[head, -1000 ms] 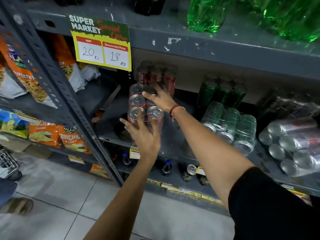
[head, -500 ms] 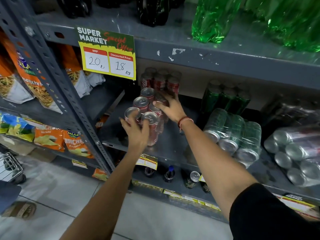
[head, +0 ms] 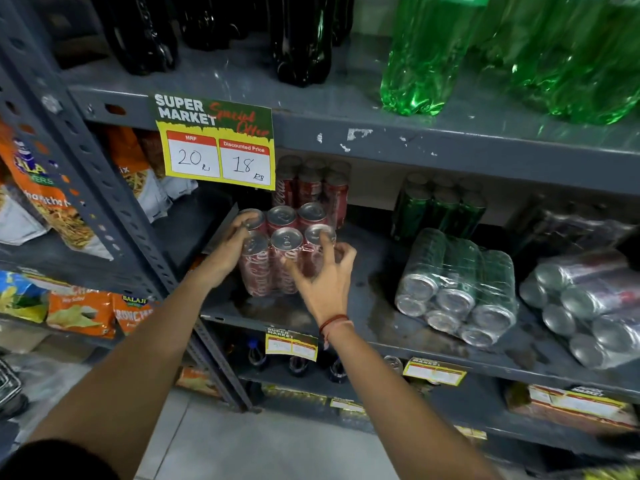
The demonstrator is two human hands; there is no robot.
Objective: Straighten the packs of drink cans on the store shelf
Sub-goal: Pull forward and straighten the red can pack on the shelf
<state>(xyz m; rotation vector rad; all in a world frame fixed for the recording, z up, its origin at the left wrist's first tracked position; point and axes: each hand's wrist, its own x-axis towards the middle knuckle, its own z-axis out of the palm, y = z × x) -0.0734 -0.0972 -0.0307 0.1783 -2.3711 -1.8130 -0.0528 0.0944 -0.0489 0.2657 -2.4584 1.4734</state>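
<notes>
A shrink-wrapped pack of red cans (head: pixel 286 239) stands upright on the grey middle shelf (head: pixel 377 317), silver tops up. My left hand (head: pixel 230 252) clasps its left side, thumb over a rear can top. My right hand (head: pixel 327 282) holds the front right corner, fingers curled on the wrap. Behind it stands a second red pack (head: pixel 311 188). Further right, an upright green pack (head: pixel 440 209) stands at the back. In front of that one, a green pack (head: pixel 457 289) lies on its side, and a silver pack (head: pixel 588 306) lies tipped over too.
A yellow price tag (head: pixel 216 147) hangs from the shelf edge above. Dark bottles (head: pixel 301 39) and green bottles (head: pixel 426 53) stand on the top shelf. Snack bags (head: pixel 52 202) fill the rack to the left. Small bottles (head: pixel 256 355) sit on the lower shelf. Tiled floor lies below.
The red pack went from tipped, with its tops facing me, to standing upright. My right hand moved from its far side to its front right corner; my left hand shifted to its left side.
</notes>
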